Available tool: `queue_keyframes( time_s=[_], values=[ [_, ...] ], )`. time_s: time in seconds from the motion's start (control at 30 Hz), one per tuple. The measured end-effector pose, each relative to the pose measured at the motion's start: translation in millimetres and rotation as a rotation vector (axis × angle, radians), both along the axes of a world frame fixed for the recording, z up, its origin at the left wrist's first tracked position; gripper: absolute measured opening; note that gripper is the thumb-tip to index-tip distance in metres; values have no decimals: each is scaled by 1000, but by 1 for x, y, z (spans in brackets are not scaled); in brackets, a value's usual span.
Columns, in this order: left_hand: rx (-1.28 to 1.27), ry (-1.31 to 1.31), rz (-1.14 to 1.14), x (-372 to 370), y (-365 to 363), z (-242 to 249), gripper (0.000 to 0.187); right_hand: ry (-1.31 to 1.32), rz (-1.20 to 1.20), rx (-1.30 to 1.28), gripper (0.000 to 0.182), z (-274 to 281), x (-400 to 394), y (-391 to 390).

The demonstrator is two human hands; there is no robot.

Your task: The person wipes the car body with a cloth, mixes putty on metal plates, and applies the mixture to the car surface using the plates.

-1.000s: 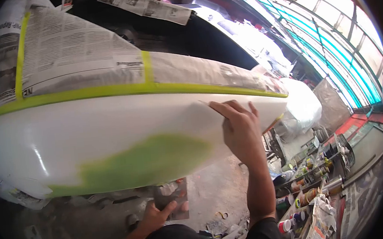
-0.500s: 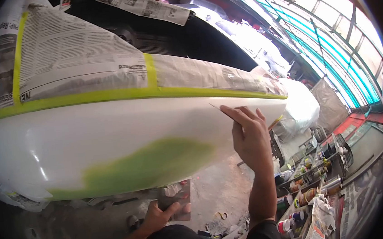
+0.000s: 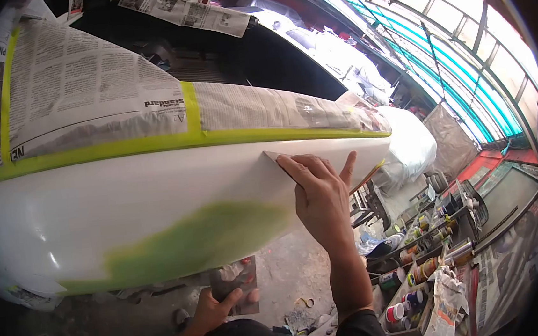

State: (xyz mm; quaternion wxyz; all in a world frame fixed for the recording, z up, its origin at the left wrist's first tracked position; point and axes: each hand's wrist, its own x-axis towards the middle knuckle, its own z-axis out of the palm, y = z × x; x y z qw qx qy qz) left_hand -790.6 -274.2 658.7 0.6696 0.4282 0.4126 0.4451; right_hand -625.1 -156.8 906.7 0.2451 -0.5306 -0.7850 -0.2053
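- Right fingers [image 3: 299,172] pinch a thin, pointed brownish sheet [image 3: 271,157]; keep pressure even across the curved white panel [image 3: 155,187] beneath them.
- Left fingers [image 3: 232,298] grip a dark rectangular plate [image 3: 246,304].

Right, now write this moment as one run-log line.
right hand: thin flat tool against white panel | left hand: holding flat plate | newspaper: taped above panel

Dusty grey floor [image 3: 282,266] with a small ring [image 3: 305,302] and loose scraps [image 3: 300,321]; shelf [image 3: 389,265] of cans [image 3: 423,271] and crumpled newspaper [image 3: 444,303].
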Motion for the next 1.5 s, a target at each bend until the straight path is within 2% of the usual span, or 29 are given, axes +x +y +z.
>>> queue_keyframes(
  time_s=[0.43, 0.83, 1.33, 1.5],
  values=[
    [70, -43, 38, 2, 2, 12, 24, 28, 6, 86, 46, -12, 7, 2],
    [26, 9, -50, -1, 3, 6, 25, 2, -14, 96, 46, -20, 8, 1],
    [93, 6, 33, 0, 1, 6, 22, 13, -18, 132, 44, -29, 3, 11],
    [44, 27, -46, -6, 3, 11, 28, -19, 13, 120, 45, -24, 10, -11]
  ],
)
